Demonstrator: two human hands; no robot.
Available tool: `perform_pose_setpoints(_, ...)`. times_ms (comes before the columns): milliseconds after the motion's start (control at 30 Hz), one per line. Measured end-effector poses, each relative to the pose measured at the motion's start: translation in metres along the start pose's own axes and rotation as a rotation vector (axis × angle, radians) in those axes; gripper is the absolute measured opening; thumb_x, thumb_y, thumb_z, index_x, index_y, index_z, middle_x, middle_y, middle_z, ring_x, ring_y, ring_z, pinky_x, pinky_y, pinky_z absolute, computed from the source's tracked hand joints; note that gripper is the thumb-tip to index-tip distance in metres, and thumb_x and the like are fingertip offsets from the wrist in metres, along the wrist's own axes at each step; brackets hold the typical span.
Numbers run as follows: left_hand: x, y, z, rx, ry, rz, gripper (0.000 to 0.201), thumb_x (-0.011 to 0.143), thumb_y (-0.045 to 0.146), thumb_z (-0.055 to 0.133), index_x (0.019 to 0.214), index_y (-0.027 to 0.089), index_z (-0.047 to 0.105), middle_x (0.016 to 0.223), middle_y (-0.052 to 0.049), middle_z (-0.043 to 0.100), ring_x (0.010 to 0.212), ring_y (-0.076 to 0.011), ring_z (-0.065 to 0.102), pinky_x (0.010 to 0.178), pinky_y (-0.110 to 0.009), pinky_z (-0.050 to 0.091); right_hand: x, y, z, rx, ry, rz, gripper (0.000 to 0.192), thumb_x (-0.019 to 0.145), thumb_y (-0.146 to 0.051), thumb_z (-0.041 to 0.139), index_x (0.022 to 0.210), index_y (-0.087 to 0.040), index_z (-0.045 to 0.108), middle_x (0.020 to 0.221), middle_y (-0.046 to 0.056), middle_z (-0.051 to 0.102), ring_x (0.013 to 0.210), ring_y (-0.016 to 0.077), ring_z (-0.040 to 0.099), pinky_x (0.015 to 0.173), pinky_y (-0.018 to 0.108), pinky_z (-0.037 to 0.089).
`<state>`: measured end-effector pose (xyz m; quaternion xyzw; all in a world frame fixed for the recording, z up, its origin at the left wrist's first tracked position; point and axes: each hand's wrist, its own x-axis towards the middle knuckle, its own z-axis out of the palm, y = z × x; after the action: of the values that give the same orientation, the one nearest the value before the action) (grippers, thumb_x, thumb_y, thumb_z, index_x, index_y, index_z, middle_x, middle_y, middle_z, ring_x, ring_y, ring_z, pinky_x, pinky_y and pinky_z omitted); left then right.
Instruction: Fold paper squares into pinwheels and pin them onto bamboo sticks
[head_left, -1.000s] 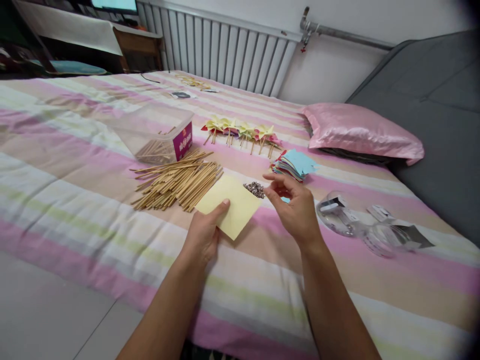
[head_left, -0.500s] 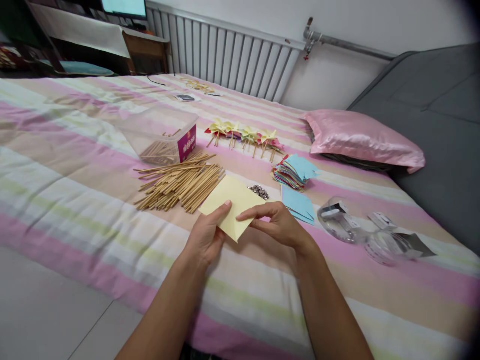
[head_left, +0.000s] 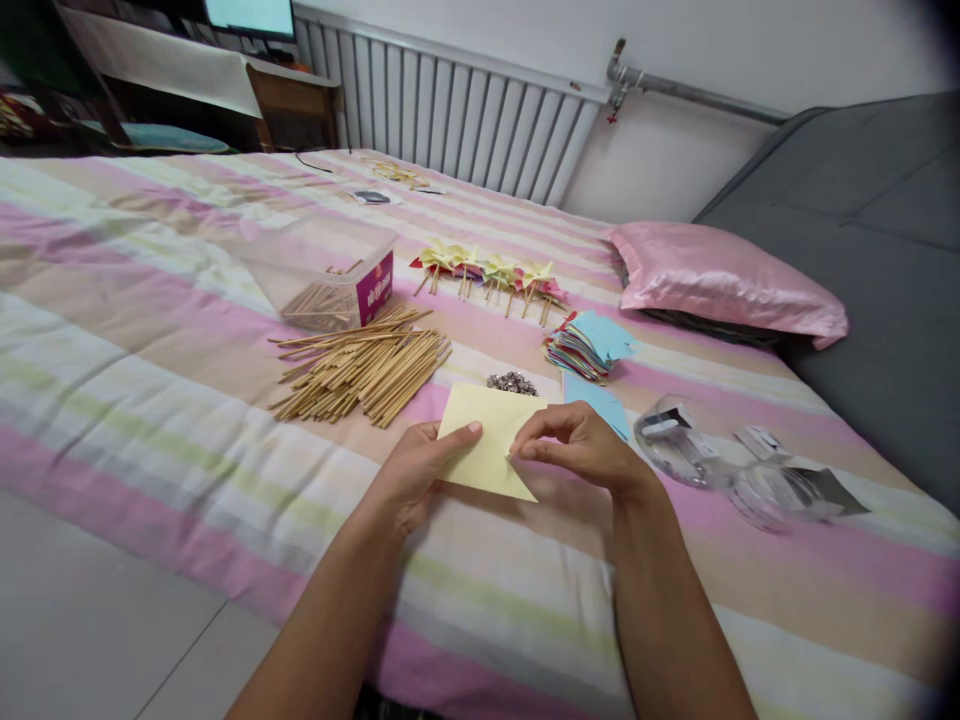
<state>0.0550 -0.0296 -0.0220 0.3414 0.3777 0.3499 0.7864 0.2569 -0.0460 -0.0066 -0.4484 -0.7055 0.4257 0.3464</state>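
Note:
My left hand [head_left: 420, 468] holds a square of pale yellow paper [head_left: 480, 470] by its left side, thumb on top and fingers beneath. Thumb and forefinger of my right hand [head_left: 581, 445] are pinched together at the paper's right part, near a slit; the exact spot between the fingertips is too small to make out. Just beyond the paper lies a small heap of shiny metal pieces [head_left: 512, 383]. Blue paper sheets [head_left: 596, 400] lie behind my right hand. A large pile of thin wooden sticks [head_left: 367, 365] is to the left of the paper.
A clear plastic box [head_left: 322, 270] holding more sticks stands behind the pile. Several paper pinwheels [head_left: 491, 270] lie in a row farther back. A stack of coloured paper [head_left: 589, 345], clear round containers [head_left: 675, 440] and a pink pillow [head_left: 720, 280] are at the right on the striped bedspread.
The yellow paper has turned and moved slightly right and towards me. My right hand has shifted a little right, its fingertips now pinched at the paper's right part.

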Motion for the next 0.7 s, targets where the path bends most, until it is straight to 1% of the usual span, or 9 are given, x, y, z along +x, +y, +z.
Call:
perform_pose_setpoints(133,0.0001,-0.0024,0.0021,0.015,0.005,0.025,0.032,0.07,0.029,0.073,0.093,0.007,0.072,0.077,-0.013,0.074,0.063,-0.0196,0.067,0.063,-0.028,0.051,0.0007,0.0012,0.0015,0.026,0.043,0.024,0.02,0.076,-0.038,0.068,0.072,-0.018,0.072,0.072,0.003,0.07,0.066,0.0148,0.063,0.061,0.025,0.049)
perform_pose_setpoints(267,0.0003,-0.0026,0.0014,0.021,-0.014,0.042,0.029,0.071,0.028,0.072,0.091,0.007,0.073,0.076,-0.013,0.074,0.063,-0.018,0.066,0.064,-0.026,0.05,0.0012,-0.001,0.0036,0.053,0.086,0.071,0.022,0.074,-0.038,0.07,0.069,-0.017,0.07,0.066,0.002,0.067,0.06,0.0121,0.059,0.055,0.022,0.045)
perform_pose_setpoints(433,0.0006,-0.0047,0.0006,0.041,-0.039,0.078,0.03,0.072,0.029,0.07,0.093,0.008,0.073,0.078,-0.012,0.074,0.065,-0.0177,0.066,0.066,-0.027,0.049,0.0018,-0.0039,0.0061,0.024,0.1,0.13,0.021,0.074,-0.036,0.07,0.069,-0.016,0.069,0.066,0.003,0.067,0.058,0.012,0.059,0.054,0.023,0.045)
perform_pose_setpoints(567,0.0021,-0.007,-0.0004,0.07,-0.024,0.078,0.033,0.071,0.03,0.071,0.095,0.007,0.071,0.08,-0.013,0.074,0.064,-0.0167,0.064,0.064,-0.026,0.048,0.0033,-0.0054,0.0084,0.008,0.144,0.17,0.018,0.073,-0.032,0.069,0.066,-0.016,0.067,0.064,0.002,0.066,0.058,0.0123,0.06,0.054,0.022,0.045)
perform_pose_setpoints(700,0.0037,-0.0081,-0.0006,0.064,-0.017,0.074,0.035,0.069,0.029,0.073,0.096,0.007,0.071,0.081,-0.012,0.074,0.064,-0.0159,0.063,0.061,-0.025,0.047,0.0041,-0.0082,0.0102,-0.019,0.18,0.164,0.016,0.073,-0.026,0.067,0.063,-0.015,0.062,0.061,0.001,0.063,0.056,0.0114,0.058,0.052,0.021,0.043)
